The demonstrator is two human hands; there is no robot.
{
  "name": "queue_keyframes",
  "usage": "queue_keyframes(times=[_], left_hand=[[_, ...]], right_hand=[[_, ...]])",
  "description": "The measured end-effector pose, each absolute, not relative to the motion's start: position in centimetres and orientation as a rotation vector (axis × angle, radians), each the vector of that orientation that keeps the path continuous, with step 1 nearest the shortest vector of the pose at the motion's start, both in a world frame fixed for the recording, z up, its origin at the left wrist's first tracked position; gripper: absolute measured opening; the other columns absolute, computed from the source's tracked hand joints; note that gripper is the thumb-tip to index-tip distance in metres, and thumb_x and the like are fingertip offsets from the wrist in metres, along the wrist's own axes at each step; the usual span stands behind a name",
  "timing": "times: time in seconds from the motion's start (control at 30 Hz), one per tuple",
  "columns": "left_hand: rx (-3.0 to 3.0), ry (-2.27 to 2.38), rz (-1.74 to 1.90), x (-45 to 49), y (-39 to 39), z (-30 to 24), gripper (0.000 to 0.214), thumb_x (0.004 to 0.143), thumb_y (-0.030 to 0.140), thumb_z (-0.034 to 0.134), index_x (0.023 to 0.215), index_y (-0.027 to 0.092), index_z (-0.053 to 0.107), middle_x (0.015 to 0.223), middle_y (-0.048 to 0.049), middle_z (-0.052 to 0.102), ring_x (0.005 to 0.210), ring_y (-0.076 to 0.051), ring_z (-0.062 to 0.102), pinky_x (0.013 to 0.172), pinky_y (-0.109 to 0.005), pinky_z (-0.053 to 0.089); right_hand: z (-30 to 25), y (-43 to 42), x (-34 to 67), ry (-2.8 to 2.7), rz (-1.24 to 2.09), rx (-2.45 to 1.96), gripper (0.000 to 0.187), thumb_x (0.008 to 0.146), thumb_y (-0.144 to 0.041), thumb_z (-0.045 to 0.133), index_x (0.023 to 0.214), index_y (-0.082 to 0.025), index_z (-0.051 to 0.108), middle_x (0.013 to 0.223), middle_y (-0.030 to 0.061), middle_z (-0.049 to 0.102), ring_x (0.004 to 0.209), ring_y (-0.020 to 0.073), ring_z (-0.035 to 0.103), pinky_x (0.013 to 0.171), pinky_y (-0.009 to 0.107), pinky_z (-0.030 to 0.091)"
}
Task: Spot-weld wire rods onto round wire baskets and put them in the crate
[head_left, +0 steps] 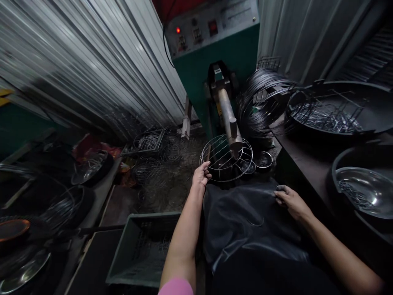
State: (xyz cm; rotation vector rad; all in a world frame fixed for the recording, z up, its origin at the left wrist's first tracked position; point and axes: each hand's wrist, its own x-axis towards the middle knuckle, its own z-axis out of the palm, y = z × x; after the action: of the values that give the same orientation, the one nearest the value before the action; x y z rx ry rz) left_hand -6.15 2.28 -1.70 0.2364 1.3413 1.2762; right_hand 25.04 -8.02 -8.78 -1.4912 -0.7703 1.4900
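Observation:
My left hand (202, 174) is closed on the near left rim of a round wire rack (215, 167). The rack is a double ring with parallel wires across it. It sits around and under the tip of a metal machine arm (227, 112); whether it touches the tip I cannot tell. Over by the right edge of a black apron (242, 217) on my lap, my right hand (291, 200) has its fingers pinched together. What they hold, if anything, is too dark to make out. A thin curved wire (256, 223) lies on the apron.
A green machine body (221, 49) with a lit red lamp (178, 30) stands ahead. Right of it are a wire coil (260, 98), a large black pan (374, 102) of metal pieces and a steel bowl (377, 192). A green crate (123, 254) sits left.

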Motion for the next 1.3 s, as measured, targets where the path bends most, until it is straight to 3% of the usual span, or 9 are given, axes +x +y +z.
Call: queue_keyframes(times=[0.23, 0.43, 0.6, 0.7, 0.83, 1.03, 1.3], left_hand=[[0.268, 1.330, 1.547, -4.3, -0.1, -0.9, 0.047, 0.042, 0.021, 0.078, 0.069, 0.018, 0.040, 0.054, 0.0113, 0.036, 0.040, 0.000, 0.030, 0.035, -0.014, 0.018], [0.244, 1.370, 1.597, -3.9, -0.7, -0.8, 0.046, 0.044, 0.021, 0.077, 0.073, 0.018, 0.042, 0.056, 0.0107, 0.037, 0.041, -0.001, 0.031, 0.035, -0.014, 0.018], [0.233, 1.395, 1.639, -3.1, -0.4, -0.7, 0.048, 0.044, 0.022, 0.077, 0.076, 0.019, 0.041, 0.057, 0.0103, 0.038, 0.041, -0.001, 0.032, 0.035, -0.015, 0.019], [0.229, 1.404, 1.633, -2.6, -0.3, -0.7, 0.050, 0.045, 0.023, 0.078, 0.077, 0.019, 0.041, 0.057, 0.0096, 0.041, 0.041, -0.002, 0.032, 0.034, -0.015, 0.019], [0.217, 1.382, 1.634, -2.0, -0.2, -0.9, 0.050, 0.046, 0.025, 0.079, 0.079, 0.019, 0.041, 0.058, 0.0092, 0.042, 0.039, -0.001, 0.031, 0.033, -0.014, 0.018], [0.254, 1.368, 1.659, -2.2, 0.2, -0.8, 0.056, 0.046, 0.027, 0.082, 0.086, 0.018, 0.045, 0.060, 0.0094, 0.042, 0.039, 0.000, 0.034, 0.034, -0.012, 0.020], [0.251, 1.373, 1.634, -2.5, 0.9, -0.3, 0.057, 0.047, 0.025, 0.082, 0.090, 0.019, 0.045, 0.062, 0.0091, 0.044, 0.040, -0.001, 0.038, 0.035, -0.012, 0.020]], right_hand=[[-9.9, -9.4, 25.6, -0.827, 1.432, -1.523, 0.043, 0.052, -0.046, 0.076, 0.075, -0.015, 0.057, 0.065, 0.0043, 0.060, 0.049, 0.0112, 0.050, 0.037, 0.020, 0.036], [-11.0, -10.4, 25.8, -0.753, 1.402, -1.495, 0.039, 0.051, -0.040, 0.079, 0.072, -0.014, 0.060, 0.064, 0.0054, 0.061, 0.050, 0.0126, 0.054, 0.039, 0.021, 0.043], [-8.6, -9.4, 24.7, -0.759, 1.367, -1.320, 0.043, 0.054, -0.044, 0.080, 0.081, -0.015, 0.062, 0.070, 0.0054, 0.064, 0.059, 0.0165, 0.061, 0.048, 0.025, 0.051], [-5.7, -7.9, 22.4, -0.825, 1.316, -1.154, 0.038, 0.064, -0.048, 0.075, 0.084, -0.019, 0.059, 0.082, 0.0050, 0.066, 0.069, 0.0174, 0.064, 0.058, 0.027, 0.054], [-2.6, -4.9, 18.2, -1.098, 1.241, -0.993, 0.031, 0.077, -0.048, 0.065, 0.089, -0.020, 0.058, 0.092, 0.0060, 0.066, 0.076, 0.0178, 0.065, 0.063, 0.029, 0.054], [-3.0, -1.9, 15.4, -1.450, 1.062, -1.108, 0.032, 0.078, -0.049, 0.058, 0.091, -0.019, 0.061, 0.077, 0.0056, 0.067, 0.064, 0.0197, 0.064, 0.059, 0.030, 0.052], [-2.3, -1.2, 16.1, -1.699, 1.006, -1.127, 0.025, 0.077, -0.043, 0.055, 0.088, -0.022, 0.065, 0.076, 0.0036, 0.067, 0.066, 0.0195, 0.062, 0.064, 0.031, 0.051]])
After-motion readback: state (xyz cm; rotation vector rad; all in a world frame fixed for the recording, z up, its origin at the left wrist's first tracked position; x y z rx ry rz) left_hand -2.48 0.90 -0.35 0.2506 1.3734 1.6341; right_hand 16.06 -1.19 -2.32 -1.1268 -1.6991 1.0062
